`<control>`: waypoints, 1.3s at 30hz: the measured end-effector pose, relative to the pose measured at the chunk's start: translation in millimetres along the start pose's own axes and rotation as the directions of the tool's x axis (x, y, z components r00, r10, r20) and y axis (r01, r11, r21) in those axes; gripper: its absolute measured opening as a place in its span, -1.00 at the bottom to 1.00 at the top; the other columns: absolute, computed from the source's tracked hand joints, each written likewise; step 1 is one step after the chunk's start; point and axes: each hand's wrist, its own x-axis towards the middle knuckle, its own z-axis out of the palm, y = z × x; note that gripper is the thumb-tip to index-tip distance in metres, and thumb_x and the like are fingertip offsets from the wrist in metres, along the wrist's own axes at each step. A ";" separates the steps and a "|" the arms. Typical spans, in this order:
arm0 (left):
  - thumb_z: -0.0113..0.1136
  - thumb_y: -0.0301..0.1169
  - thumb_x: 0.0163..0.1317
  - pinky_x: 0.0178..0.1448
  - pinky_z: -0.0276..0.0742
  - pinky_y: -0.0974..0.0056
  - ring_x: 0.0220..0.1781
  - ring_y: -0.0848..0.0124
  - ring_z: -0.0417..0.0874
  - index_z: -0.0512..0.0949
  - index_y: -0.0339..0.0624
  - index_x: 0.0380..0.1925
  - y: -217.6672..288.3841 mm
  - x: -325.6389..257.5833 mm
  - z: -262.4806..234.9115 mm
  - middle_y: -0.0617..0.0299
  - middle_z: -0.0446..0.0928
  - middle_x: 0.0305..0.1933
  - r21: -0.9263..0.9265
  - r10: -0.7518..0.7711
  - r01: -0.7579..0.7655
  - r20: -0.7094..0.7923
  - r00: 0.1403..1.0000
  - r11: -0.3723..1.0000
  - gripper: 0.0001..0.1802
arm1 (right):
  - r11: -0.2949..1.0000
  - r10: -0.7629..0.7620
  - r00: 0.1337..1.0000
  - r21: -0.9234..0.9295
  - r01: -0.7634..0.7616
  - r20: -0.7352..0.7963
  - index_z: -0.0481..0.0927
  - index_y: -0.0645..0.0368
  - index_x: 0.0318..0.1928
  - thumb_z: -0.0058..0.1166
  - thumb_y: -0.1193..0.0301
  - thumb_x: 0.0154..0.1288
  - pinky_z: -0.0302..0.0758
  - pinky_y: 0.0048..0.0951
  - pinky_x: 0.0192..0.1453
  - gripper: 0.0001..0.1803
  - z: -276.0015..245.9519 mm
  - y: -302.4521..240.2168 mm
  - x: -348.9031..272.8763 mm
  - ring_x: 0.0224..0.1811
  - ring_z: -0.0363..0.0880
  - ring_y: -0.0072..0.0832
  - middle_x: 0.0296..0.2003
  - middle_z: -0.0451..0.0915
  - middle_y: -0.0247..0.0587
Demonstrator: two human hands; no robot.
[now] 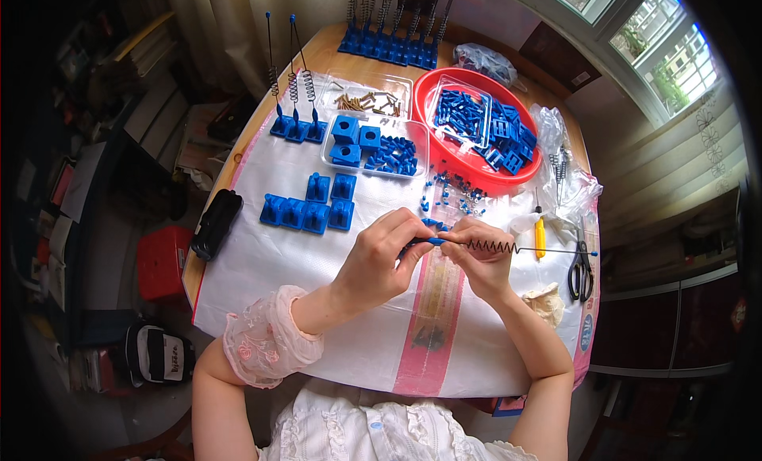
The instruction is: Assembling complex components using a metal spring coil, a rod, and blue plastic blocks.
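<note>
Coiled spring rod [502,247]: located in front of the person, above the white sheet [357,342], held roughly level with its thin, blue-tipped end pointing right. The left hand [381,251] is closed in a pinch on the blue piece [436,241] at the rod's inner end. The right hand [480,263] has thumb and fingers drawn together around the near part of the coil. Whether the blue piece is fully seated cannot be determined; the fingertips cover the joint.

Progress, judged from the layout: three units [296,129] with upright coiled rods stand at the left, and a further cluster [389,50] stands at the rear; these appear complete. Six blue bases [316,217] on the sheet carry no rods and appear outstanding. Loose stock on hand includes blue parts in the red basin [520,102], small blue pieces [394,155] in a clear tray and brass-coloured pieces [373,104] behind it. The rod in hand is judged partway through fitting.
</note>
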 end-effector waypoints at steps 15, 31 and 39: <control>0.33 -0.63 0.10 -0.26 0.56 0.19 -0.26 0.16 0.61 0.58 -0.24 -0.22 -2.5 0.9 -1.5 0.09 0.55 -0.28 0.099 0.164 -0.162 -0.013 0.986 0.982 -0.77 | 0.979 -0.175 0.985 -0.106 0.175 0.010 0.74 0.35 -0.27 0.35 0.68 0.07 0.48 -0.48 -0.29 -0.84 0.3 2.1 -0.6 -0.41 0.61 -0.45 -0.43 0.68 -0.11; 0.34 -0.62 0.08 -0.26 0.53 0.21 -0.27 0.19 0.58 0.58 -0.25 -0.21 -1.0 2.5 -2.6 0.13 0.54 -0.27 0.193 0.246 -0.240 -0.006 0.969 0.952 -0.75 | 0.982 -0.178 0.984 -0.069 0.176 -0.015 0.73 0.37 -0.28 0.36 0.66 0.09 0.48 -0.50 -0.31 -0.86 1.5 6.9 -4.2 -0.41 0.62 -0.46 -0.43 0.68 -0.11; 0.33 -0.61 0.11 -0.26 0.53 0.20 -0.28 0.17 0.59 0.57 -0.25 -0.21 -1.1 1.8 -2.7 0.11 0.55 -0.27 0.180 0.214 -0.209 -0.009 0.977 0.961 -0.77 | 0.985 -0.162 0.987 -0.061 0.161 -0.014 0.73 0.38 -0.28 0.35 0.67 0.09 0.47 -0.50 -0.31 -0.86 1.3 8.5 -3.6 -0.42 0.61 -0.47 -0.44 0.68 -0.11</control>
